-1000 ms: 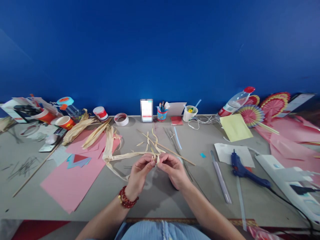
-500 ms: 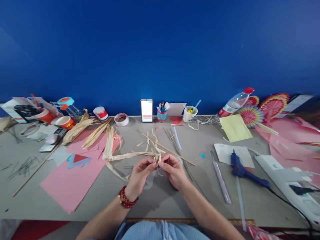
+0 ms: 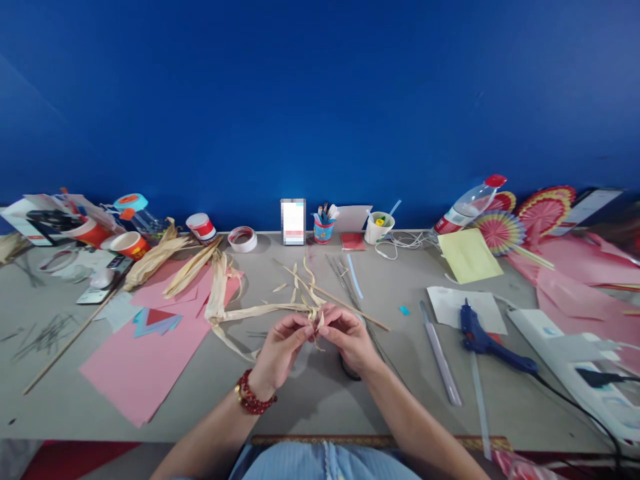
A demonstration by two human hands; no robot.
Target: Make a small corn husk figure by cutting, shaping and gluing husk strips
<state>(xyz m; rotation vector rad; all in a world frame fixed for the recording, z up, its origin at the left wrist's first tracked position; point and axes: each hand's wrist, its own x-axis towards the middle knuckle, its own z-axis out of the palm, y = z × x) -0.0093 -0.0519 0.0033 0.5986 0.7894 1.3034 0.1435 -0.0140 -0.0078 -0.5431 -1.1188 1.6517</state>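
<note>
My left hand [image 3: 284,343] and my right hand [image 3: 349,335] meet over the middle of the table, fingertips pinched on a small strip of dried corn husk [image 3: 314,315]. Its pale ends stick up between the fingers, and a thin loose end hangs below; the part inside the pinch is hidden. A long husk strip [image 3: 265,309] runs left from near my hands to a husk bundle [image 3: 217,293]. Just beyond my fingers lie narrow husk scraps [image 3: 295,280] and a thin wooden stick [image 3: 345,301]. A dark round object [image 3: 349,368] shows partly under my right hand.
At right lie a blue glue gun [image 3: 477,333], a closed-looking grey-purple blade-like tool [image 3: 443,360] and a white power strip [image 3: 570,360] with a black cord. Pink paper [image 3: 145,373] and more husks [image 3: 155,263] lie left. Cups, tape and a tilted bottle [image 3: 463,210] line the wall.
Both hands stay nearly in place. The husk tip between my fingers has shifted slightly, and my right hand has turned a little, showing more of the dark round object beneath.
</note>
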